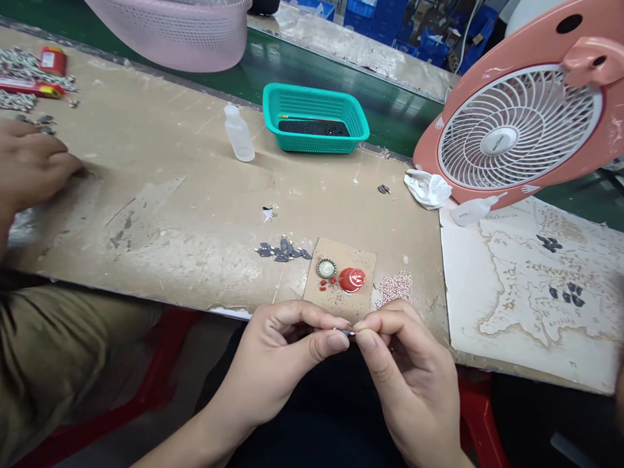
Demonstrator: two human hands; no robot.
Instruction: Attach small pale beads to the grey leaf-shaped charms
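Observation:
My left hand (283,354) and my right hand (404,364) meet over my lap, just below the table's front edge. Together they pinch a tiny dark piece (347,332) between thumbs and forefingers. Straight ahead on the table lies a small cardboard square (363,260) with a bottle cap (326,268) holding pale liquid, a red blob (351,279) and red drops. Left of it is a heap of small grey metal pieces (284,250). Right of it lies a patch of tiny pale beads (396,286).
Another person's hand (29,166) rests at the table's left. A teal basket (314,97) holding a phone (313,127), a small plastic bottle (238,133), a pink fan (526,110), a crumpled tissue (428,188) and a white stained board (526,292) with dark pieces are there too.

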